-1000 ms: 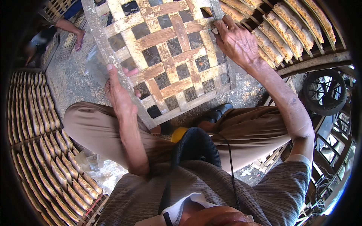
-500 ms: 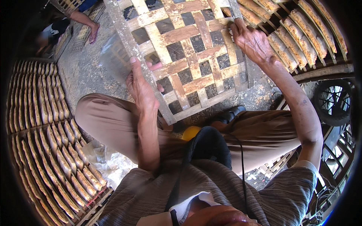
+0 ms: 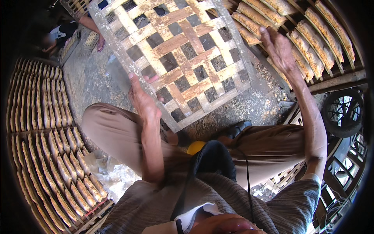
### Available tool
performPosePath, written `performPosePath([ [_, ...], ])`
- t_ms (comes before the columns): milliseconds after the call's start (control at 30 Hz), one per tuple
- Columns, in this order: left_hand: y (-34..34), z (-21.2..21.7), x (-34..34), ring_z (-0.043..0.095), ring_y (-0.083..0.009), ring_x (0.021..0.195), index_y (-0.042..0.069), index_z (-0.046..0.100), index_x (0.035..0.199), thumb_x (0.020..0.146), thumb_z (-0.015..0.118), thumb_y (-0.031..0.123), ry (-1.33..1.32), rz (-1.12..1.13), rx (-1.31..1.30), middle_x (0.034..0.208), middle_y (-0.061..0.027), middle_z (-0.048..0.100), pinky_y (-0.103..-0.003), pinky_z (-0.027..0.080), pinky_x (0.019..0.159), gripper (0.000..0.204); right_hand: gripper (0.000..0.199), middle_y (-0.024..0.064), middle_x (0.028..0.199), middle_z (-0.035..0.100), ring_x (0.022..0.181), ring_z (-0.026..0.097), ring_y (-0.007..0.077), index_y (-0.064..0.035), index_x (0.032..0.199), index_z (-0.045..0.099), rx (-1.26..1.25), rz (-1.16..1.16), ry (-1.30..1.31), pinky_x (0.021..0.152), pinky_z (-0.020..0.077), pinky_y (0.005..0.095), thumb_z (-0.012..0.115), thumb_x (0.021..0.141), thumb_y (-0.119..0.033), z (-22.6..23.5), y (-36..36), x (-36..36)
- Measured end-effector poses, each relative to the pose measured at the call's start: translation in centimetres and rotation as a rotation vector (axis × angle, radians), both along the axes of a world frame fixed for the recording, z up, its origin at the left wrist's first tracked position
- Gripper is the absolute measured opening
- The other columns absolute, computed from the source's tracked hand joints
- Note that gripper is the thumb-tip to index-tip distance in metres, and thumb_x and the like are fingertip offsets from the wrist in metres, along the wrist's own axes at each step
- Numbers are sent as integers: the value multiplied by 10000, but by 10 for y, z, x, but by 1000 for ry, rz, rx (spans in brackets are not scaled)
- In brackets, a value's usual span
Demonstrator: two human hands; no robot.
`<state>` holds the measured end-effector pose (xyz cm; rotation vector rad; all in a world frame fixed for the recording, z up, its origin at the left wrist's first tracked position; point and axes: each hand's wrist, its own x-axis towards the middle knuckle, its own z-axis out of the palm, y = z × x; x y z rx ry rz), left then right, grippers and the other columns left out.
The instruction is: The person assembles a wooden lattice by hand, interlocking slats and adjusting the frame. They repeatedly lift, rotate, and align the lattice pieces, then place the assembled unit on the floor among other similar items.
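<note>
My left hand [image 3: 144,99] grips the left edge of a woven wooden lattice tray [image 3: 183,74], its thumb on top and its fingertips showing through the gaps below. The tray is tilted above the floor in front of my knees, its slats stained with pale brown residue. Apart from the tray, my right hand [image 3: 278,48] is at the rack on the right, thumb and fingers slightly parted, with nothing visible in it. Close to its fingers lie rows of long, crumbly orange-brown pieces [image 3: 255,15] on slats; what they are I cannot make out.
More slatted racks of similar long pieces [image 3: 50,156] fill the left side. A clear plastic bag [image 3: 117,175] lies by my left leg. A black wheel [image 3: 343,113] stands at the right. Another person's leg [image 3: 91,25] shows at the far left, and something yellow [image 3: 196,147] sits between my legs.
My right hand has let go of the tray's right edge and moved right to the rack. The tray, still in my left hand, has shifted a little to the left.
</note>
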<state>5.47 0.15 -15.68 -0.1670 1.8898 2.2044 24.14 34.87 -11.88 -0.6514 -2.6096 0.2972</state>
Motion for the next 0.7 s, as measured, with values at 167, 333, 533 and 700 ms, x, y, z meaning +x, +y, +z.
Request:
performPosePath([
  [167, 0, 6, 1, 658, -191, 914, 77, 539, 1179, 1039, 480, 628, -55, -14, 23, 1057, -142, 714, -325, 444, 491, 571, 1051, 379, 1494, 459, 1407, 462, 495, 55, 1510, 434, -681, 1, -126, 1192, 361, 617, 396, 940, -827, -9, -14, -16],
  [333, -6, -22, -13, 561, -271, 1289, 91, 408, 1529, 1004, 532, 637, 12, -379, 144, 1428, -134, 525, -505, 497, 1006, 768, 1052, 356, 1294, 614, 1139, 665, 392, 122, 1521, 370, -679, -55, 35, 1076, 473, 539, 580, 930, -723, 3, -6, -33],
  [533, -80, 72, -12, 688, -265, 1152, -53, 496, 1393, 1067, 572, 148, 663, -108, -19, 1295, -253, 660, -369, 555, 974, 391, 553, 194, 878, 716, 760, 642, 294, -1, 1086, 645, -171, -70, 40, 713, 502, 478, 604, 1013, -548, 51, -9, -9],
  [700, -164, 68, -15, 696, -216, 1084, -3, 617, 1253, 1083, 527, 114, 963, 289, -232, 1182, -169, 714, -338, 555, 938, 225, 438, 303, 917, 692, 804, 706, 486, -45, 1131, 600, 197, -85, -211, 653, 540, 548, 541, 1054, -472, 26, 14, -4],
])
